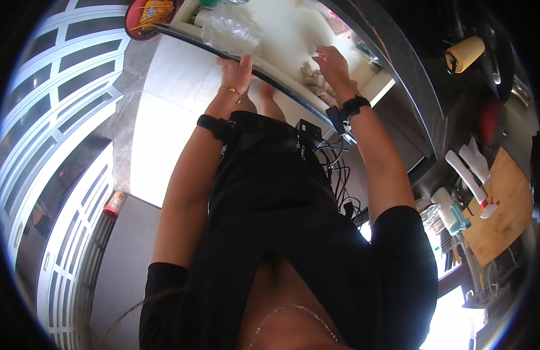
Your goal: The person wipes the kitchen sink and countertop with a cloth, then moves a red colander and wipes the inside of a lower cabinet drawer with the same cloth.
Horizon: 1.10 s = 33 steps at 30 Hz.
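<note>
A pulled-out drawer (291, 83) spans the top of the head view. My left hand (237, 74) rests on its dark front edge, fingers over the rim; whether it grips the edge firmly is unclear. Inside the drawer is my right hand (332, 64), its fingers curled near a small pale thing too small to name. Just beside that hand lies a crumpled beige cloth or bag (314, 81). Clear plastic bags (232, 33) fill the drawer's left part. Colourful packets (333, 19) lie along its far side, partly cut off by the dark countertop.
The dark stone countertop (396, 57) overhangs the drawer at right. A wooden cutting board (499, 210) and white-handled tools stand at far right. Black cables (340, 170) hang beside my waist. A red basin (134, 22) with packets sits upper left, near white barred doors.
</note>
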### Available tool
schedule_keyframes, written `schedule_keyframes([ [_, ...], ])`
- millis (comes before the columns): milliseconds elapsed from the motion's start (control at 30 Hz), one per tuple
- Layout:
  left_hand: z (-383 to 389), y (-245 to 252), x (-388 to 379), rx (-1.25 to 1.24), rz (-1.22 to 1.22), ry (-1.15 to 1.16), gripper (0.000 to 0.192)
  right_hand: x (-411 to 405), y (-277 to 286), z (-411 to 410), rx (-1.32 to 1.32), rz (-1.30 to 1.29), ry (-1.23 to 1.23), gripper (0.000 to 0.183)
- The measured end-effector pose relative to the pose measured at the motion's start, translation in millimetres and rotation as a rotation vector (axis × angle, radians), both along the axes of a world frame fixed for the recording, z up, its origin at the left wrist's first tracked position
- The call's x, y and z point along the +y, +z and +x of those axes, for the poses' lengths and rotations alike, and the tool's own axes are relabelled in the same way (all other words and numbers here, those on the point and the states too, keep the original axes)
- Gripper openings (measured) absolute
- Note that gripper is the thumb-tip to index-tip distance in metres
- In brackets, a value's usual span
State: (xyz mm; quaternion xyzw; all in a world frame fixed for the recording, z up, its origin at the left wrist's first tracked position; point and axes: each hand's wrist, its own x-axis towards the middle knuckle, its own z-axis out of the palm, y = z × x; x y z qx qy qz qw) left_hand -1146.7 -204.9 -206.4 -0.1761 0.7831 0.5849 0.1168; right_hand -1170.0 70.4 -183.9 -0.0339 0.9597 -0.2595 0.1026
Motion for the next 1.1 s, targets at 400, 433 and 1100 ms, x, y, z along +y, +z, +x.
schedule_keyframes([
  [400,-17,105,-1,0.001,-0.327,0.32,0.103,0,-4,-14,-0.137,-0.054,-0.189,0.007],
  [433,-24,111,-8,0.152,-0.459,0.216,0.1,-9,12,-16,-0.159,-0.192,-0.221,0.008],
  [1100,98,84,-169,-0.058,-0.437,0.135,0.045,-171,38,-80,-0.229,-0.079,0.134,0.051],
])
